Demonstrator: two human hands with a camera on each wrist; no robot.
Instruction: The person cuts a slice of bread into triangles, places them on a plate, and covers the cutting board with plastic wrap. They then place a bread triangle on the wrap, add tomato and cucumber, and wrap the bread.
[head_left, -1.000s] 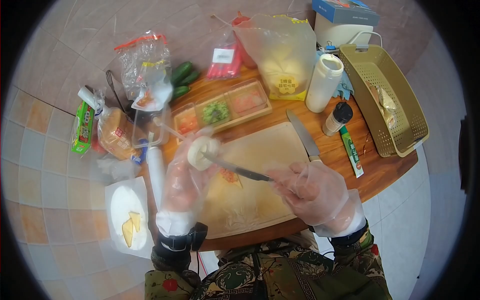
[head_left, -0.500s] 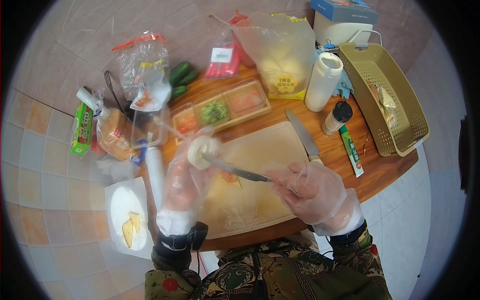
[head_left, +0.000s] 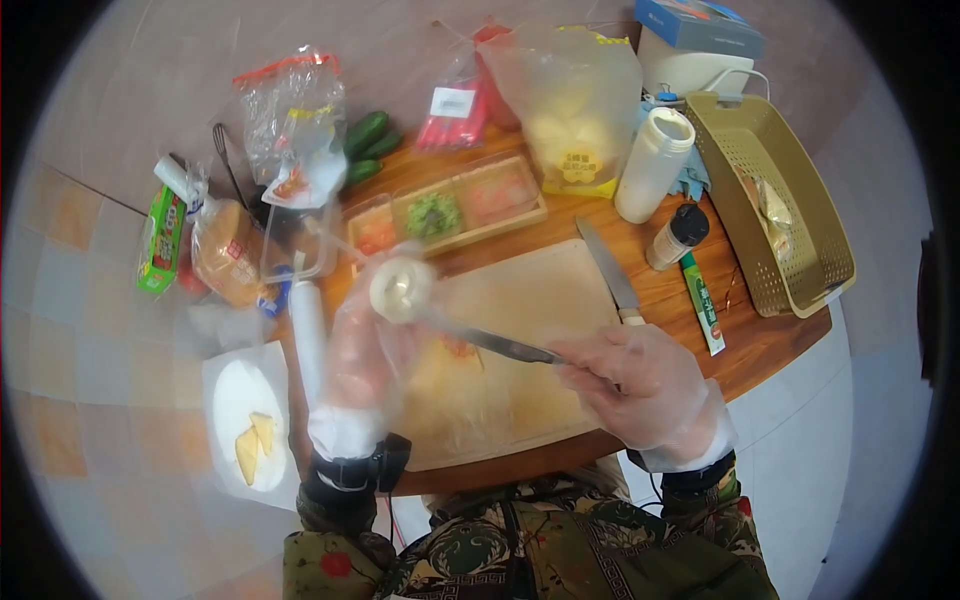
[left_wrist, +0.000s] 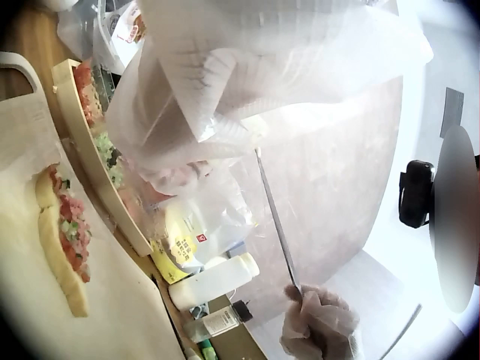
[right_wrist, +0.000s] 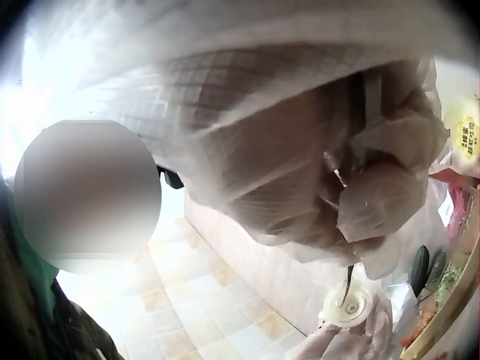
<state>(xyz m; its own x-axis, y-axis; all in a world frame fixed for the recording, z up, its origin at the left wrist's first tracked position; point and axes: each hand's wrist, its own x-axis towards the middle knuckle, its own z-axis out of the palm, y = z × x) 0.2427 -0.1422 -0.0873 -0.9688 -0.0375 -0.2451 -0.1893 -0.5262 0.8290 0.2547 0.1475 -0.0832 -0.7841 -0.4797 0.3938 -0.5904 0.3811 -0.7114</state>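
Observation:
My left hand [head_left: 365, 345], in a clear plastic glove, holds up a white round bottle cap [head_left: 400, 290] with its hollow inside facing me. My right hand [head_left: 640, 385], gloved too, grips a slim knife [head_left: 500, 345] that slants left toward the cap. In the right wrist view the blade's end reaches into the cap [right_wrist: 346, 304]. Below the hands, a cutting board [head_left: 530, 400] carries a piece of bread topped with diced filling [left_wrist: 67, 232], partly hidden by the left hand in the head view.
Behind the board stands a divided wooden tray [head_left: 480, 225] of chopped foods. An uncapped white bottle [head_left: 655, 165], a seasoning jar [head_left: 677, 238] and a large knife [head_left: 607, 265] sit right, near a tan basket [head_left: 705, 150]. Left lies a white plate [head_left: 235, 400] with bread triangles.
The cap has risen slightly and turned to show more of its inside. The knife's tip now shows nearer the cap's right rim. The head view has shifted a little.

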